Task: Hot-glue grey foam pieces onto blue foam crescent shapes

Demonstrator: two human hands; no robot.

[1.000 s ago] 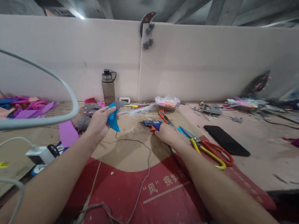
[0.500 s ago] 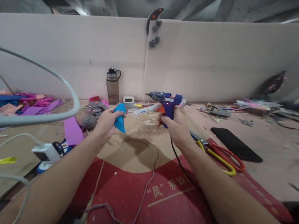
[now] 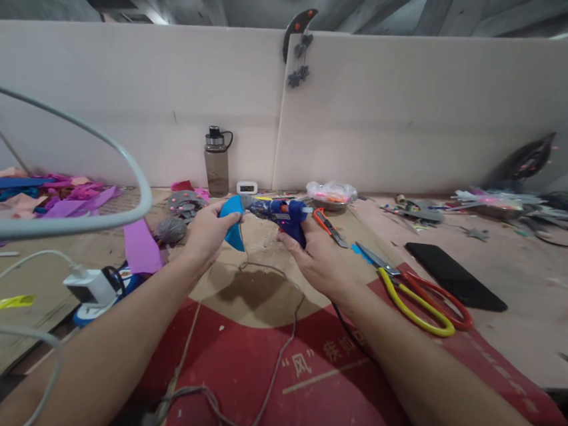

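Pinched in my left hand point(image 3: 210, 233) is a curved blue felt piece point(image 3: 234, 225), with something grey showing at its upper end. My right hand point(image 3: 313, 251) grips a blue hot glue gun point(image 3: 288, 215) by its handle. The gun lies level, its nozzle pointing left at the top of the blue piece; whether the tip touches is too small to tell. Grey yarn point(image 3: 278, 268) trails from below the blue piece down over the red and tan board point(image 3: 230, 355). A grey yarn ball point(image 3: 172, 230) sits left of my left hand.
Scissors point(image 3: 417, 293) with red and yellow handles and a black phone point(image 3: 453, 276) lie right. A utility knife point(image 3: 330, 227) rests behind my right hand. A bottle point(image 3: 217, 166) stands by the wall. Felt scraps point(image 3: 79, 197) and a white charger point(image 3: 91, 287) are left; a pale cable point(image 3: 132, 165) arcs nearby.
My right hand has brought the glue gun left and down, so its nozzle is now at the blue piece's upper end. The knife and a plastic-wrapped bundle behind it have come into view.
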